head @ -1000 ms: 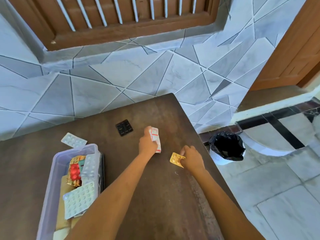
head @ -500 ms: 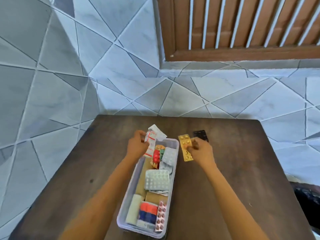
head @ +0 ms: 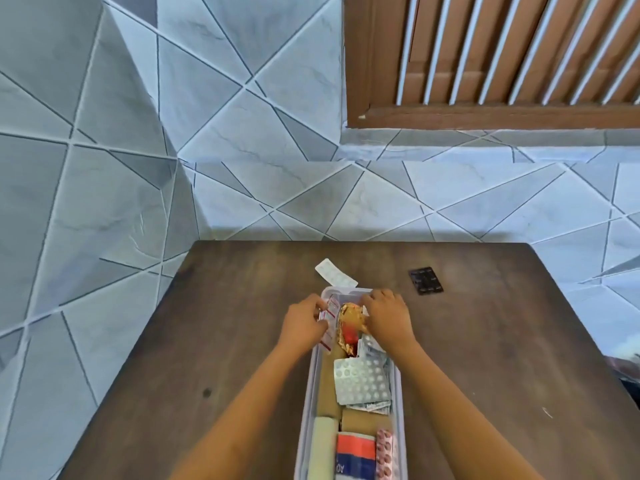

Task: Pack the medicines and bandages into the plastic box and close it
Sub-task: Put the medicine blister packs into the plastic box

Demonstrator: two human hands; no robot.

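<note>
A clear plastic box (head: 313,382) stands open on the brown table, running from its middle toward me. Inside lie a white blister sheet (head: 362,379), a gold foil pack (head: 349,318), a pale bandage roll (head: 323,445), a red and blue packet (head: 356,455) and a pink pill strip (head: 385,455). My left hand (head: 304,322) holds a white and red medicine pack (head: 330,308) over the box's far left corner. My right hand (head: 386,317) is curled over the far right corner, and only a sliver of the yellow blister strip shows under its thumb. No lid is visible.
A white blister strip (head: 336,273) lies on the table (head: 242,341) just beyond the box. A black blister pack (head: 425,280) lies farther right. Tiled walls stand close behind and to the left, with a wooden shutter (head: 502,57) above.
Both hands came down from above the table into the far end of the box, carrying the white and red pack and the yellow strip. The view swung left earlier.
</note>
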